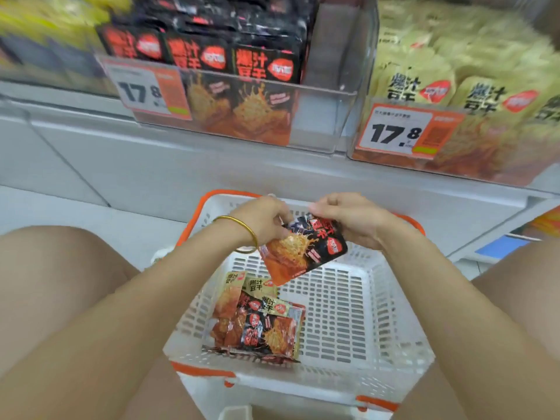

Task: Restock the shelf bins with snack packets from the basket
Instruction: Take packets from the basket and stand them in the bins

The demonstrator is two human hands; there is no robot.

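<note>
Above us stand two clear plastic shelf bins, the left bin (318,116) part filled with black packets, the right bin (454,165) heaped with yellow ones and cut off by the frame. Below sits our white slotted plastic basket with orange trim (357,301), a small pile of black and yellow snack packets (257,319) in its near left corner. Over it we hold one black and orange snack packet (303,250), tilted; our left hand (263,219) and right hand (348,219) pinch its top edge, which our fingers mostly hide. The shelf print is blurred.
</note>
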